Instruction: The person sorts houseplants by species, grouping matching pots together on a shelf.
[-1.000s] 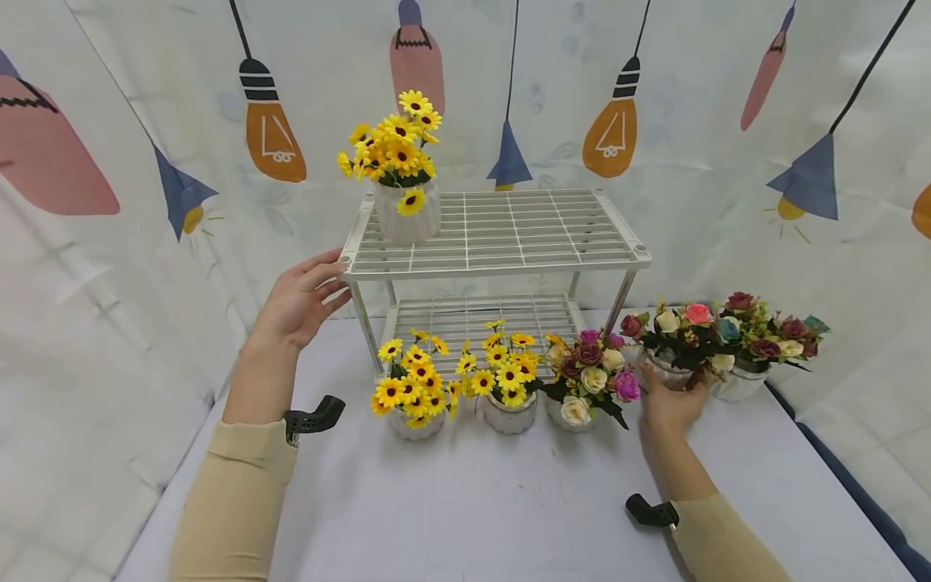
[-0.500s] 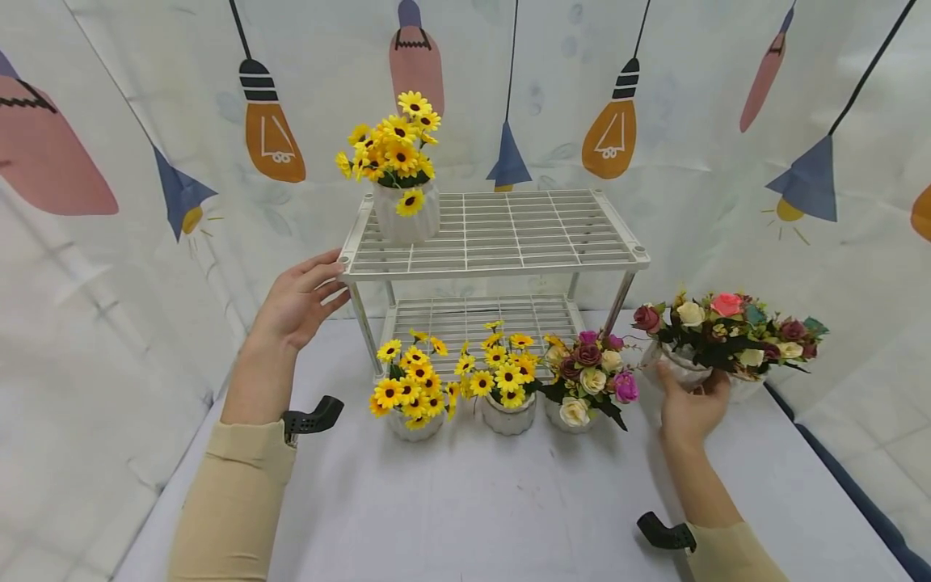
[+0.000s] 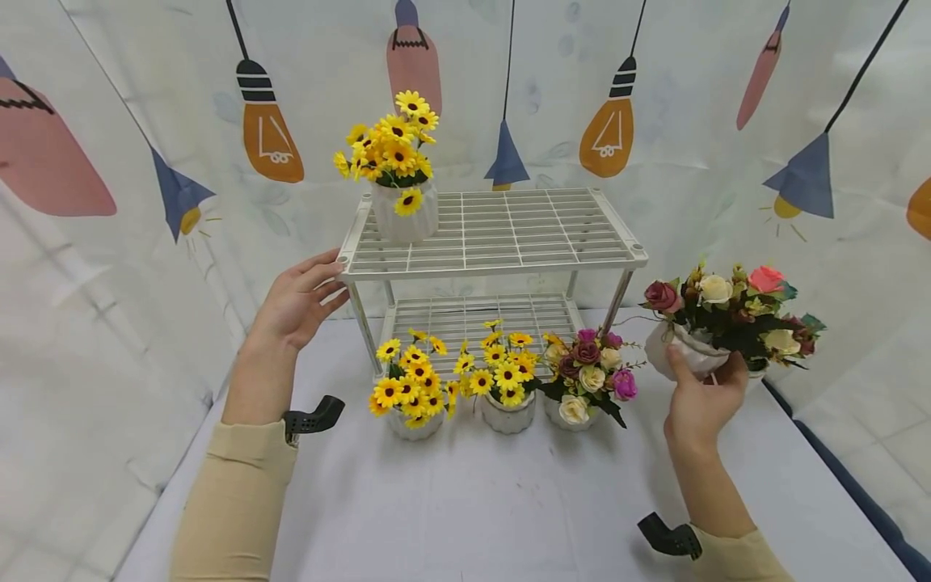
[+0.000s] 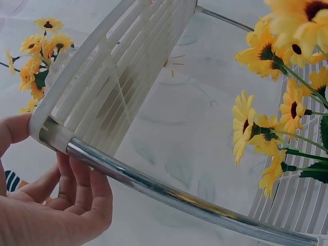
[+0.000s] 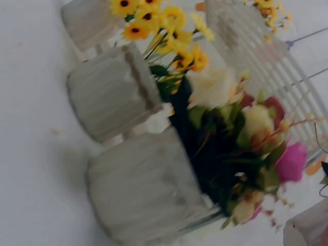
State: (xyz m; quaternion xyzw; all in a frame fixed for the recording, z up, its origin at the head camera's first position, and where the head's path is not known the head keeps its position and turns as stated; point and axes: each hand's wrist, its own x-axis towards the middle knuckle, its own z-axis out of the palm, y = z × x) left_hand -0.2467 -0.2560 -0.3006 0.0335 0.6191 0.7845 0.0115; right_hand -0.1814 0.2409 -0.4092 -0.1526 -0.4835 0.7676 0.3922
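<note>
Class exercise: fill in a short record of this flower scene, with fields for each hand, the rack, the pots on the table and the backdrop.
left hand: touches the top corner of the rack
right hand: grips a rose pot, lifted off the table
rack top shelf: one sunflower pot at its left end
table row: two sunflower pots, then a second rose pot, in front of the rack
far right: another rose pot, mostly hidden behind the lifted one
backdrop: curtain printed with light bulbs

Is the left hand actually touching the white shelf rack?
Touching. The left wrist view shows the left hand with its fingers against the chrome leg and corner of the white rack.
</note>
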